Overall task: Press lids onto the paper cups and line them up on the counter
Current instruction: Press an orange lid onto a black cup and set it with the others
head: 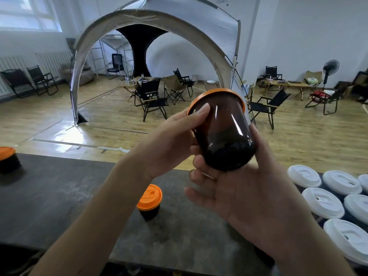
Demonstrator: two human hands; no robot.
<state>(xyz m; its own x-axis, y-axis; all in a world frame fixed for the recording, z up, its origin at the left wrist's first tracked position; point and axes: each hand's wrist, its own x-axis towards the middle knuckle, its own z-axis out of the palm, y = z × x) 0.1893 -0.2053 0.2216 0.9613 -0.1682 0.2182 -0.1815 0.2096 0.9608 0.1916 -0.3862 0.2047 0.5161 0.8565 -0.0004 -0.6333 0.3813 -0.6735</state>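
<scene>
Fingers point(200, 112) — left hand point(167, 140), right hand point(251, 192) — wrap one cup point(225, 132); two others point(149, 202), six white lids point(322, 203).

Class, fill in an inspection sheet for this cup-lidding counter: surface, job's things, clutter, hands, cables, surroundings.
Surface: dark counter, scuffed.
Job's things: held cup, orange lid on, tilted above the counter; centre cup and far-left cup, orange-lidded, standing apart; white-lidded cups clustered at right.
Clutter: nothing seen.
Hands: left hand grips the held cup near its rim; right hand grips its base.
Cables: nothing seen.
Surroundings: tent, folding chairs, fan.
</scene>
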